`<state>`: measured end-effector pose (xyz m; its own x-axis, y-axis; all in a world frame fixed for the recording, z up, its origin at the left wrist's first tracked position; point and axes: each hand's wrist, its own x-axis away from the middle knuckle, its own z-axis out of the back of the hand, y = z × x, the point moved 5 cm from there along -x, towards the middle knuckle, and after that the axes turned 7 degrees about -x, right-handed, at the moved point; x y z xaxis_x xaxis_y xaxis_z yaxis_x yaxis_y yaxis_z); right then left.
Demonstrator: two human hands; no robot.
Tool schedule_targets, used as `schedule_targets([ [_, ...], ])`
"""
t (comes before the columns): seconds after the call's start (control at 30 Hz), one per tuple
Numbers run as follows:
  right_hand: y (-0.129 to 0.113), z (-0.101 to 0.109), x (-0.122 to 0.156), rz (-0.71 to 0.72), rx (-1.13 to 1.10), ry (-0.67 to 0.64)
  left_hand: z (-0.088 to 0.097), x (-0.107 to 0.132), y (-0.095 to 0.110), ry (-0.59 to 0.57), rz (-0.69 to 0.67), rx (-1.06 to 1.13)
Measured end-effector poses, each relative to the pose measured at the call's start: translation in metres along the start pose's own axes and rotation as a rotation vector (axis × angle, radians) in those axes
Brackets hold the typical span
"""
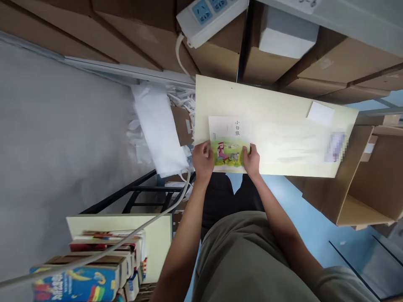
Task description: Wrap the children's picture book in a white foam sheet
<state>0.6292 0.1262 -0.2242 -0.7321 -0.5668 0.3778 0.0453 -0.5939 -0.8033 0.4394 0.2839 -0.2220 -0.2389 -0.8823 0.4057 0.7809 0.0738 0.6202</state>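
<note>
A picture book [228, 140] with a white and green cover lies near the left end of the pale yellow table [283, 126]. Its cover shows a child in a red hat, a grey animal and dark vertical characters. My left hand [203, 159] grips the book's left edge with curled fingers. At the right edge, my right hand [251, 159] holds the book between thumb and fingers. The undersides of both hands' grips are hidden.
On the table's right lie a white card [320, 113] and a blurred purple item [335, 147]. Stacked books [94, 268] stand lower left, crossed by a pale cable [151, 220]. An opened cardboard box [355, 180] is at right. A power strip [210, 19] rests on boxes behind.
</note>
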Motion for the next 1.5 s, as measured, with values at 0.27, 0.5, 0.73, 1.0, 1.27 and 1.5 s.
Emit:
schedule_targets([
  [0.27,-0.005,0.0,0.017,-0.021,0.03,0.168,0.043,-0.033,-0.04,-0.036,0.12,-0.111],
  [0.5,-0.005,0.018,0.016,0.015,0.182,0.272,0.053,-0.036,-0.037,-0.105,0.043,-0.027],
  [0.73,-0.002,0.009,0.018,0.066,0.376,0.318,0.051,-0.013,-0.007,-0.287,-0.116,0.238],
  [1.0,-0.011,0.018,0.012,0.068,0.409,0.145,-0.033,0.018,0.05,-0.368,-0.111,0.205],
  [1.27,-0.064,-0.014,0.004,0.419,0.529,-0.309,-0.063,0.018,0.055,-0.247,-0.285,-0.077],
  [1.5,-0.052,-0.019,-0.032,0.51,0.551,-0.493,-0.042,0.022,0.031,-0.079,-0.141,-0.125],
])
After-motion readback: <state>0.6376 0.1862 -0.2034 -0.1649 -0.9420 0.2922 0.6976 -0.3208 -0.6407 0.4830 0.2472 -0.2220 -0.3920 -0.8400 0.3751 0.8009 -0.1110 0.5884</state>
